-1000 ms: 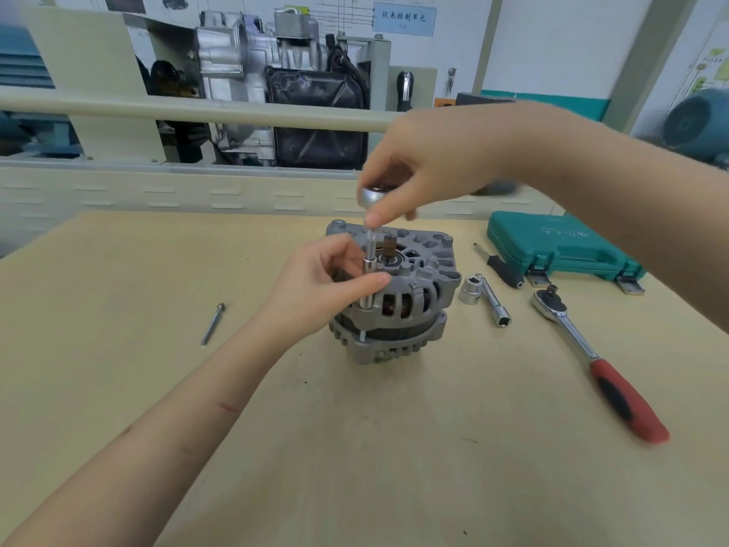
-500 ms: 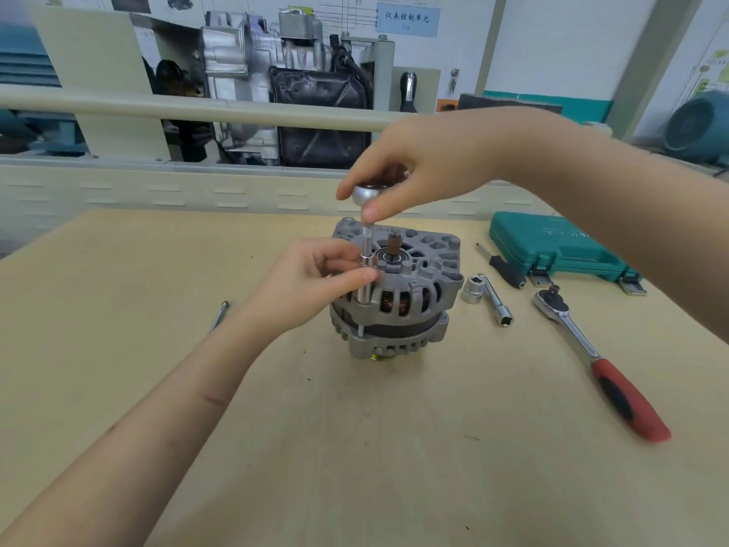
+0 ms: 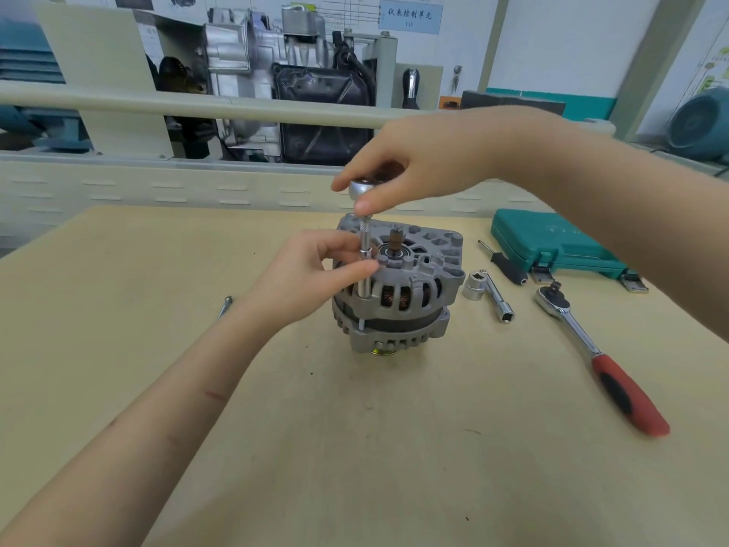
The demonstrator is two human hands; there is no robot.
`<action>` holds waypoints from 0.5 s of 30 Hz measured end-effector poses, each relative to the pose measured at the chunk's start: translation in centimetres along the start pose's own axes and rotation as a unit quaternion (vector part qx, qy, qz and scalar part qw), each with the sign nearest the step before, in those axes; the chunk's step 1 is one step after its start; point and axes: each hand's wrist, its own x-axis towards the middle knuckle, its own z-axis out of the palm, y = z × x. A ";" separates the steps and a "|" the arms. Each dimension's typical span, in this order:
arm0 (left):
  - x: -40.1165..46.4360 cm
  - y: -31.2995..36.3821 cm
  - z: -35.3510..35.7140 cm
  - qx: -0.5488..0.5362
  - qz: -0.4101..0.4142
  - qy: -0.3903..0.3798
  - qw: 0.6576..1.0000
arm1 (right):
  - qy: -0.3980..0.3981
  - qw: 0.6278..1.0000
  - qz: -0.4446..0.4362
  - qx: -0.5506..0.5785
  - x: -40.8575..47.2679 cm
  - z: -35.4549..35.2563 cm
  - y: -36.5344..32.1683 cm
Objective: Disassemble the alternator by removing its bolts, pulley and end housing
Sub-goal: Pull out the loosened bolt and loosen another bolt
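A grey alternator [image 3: 410,294] stands upright in the middle of the wooden table [image 3: 355,448], its pulley underneath and its shaft end pointing up. A slim chrome socket driver [image 3: 365,250] stands vertically on a bolt at the housing's left side. My right hand [image 3: 418,163] grips the driver's round top knob from above. My left hand [image 3: 311,274] pinches the driver's shaft between thumb and fingers, right beside the housing. One loose long bolt [image 3: 225,305] lies on the table to the left, partly hidden behind my left forearm.
Right of the alternator lie a short socket [image 3: 474,287], a long extension socket [image 3: 498,301], a black-handled driver [image 3: 507,264] and a ratchet with a red handle [image 3: 599,357]. A green tool case [image 3: 552,242] sits at the back right. A rail and engine display stand behind the table.
My right hand on the knob has shifted slightly left and turned. The left hand keeps its pinch on the shaft. The alternator has not moved.
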 end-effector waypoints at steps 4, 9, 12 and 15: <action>0.2 -0.1 0.3 0.032 0.017 0.035 0.999 | -0.072 0.996 0.009 0.045 -0.7 -1.1 1.0; 0.3 -0.5 0.5 0.038 0.032 0.055 0.997 | -0.052 0.998 -0.016 0.009 -0.7 -1.1 1.2; 0.2 -0.4 1.0 0.042 0.052 0.083 0.994 | -0.040 0.999 0.000 -0.036 -0.3 -1.0 0.7; 0.1 -0.1 1.3 0.045 0.057 0.089 0.993 | -0.021 0.997 0.017 -0.066 -0.4 -0.8 0.8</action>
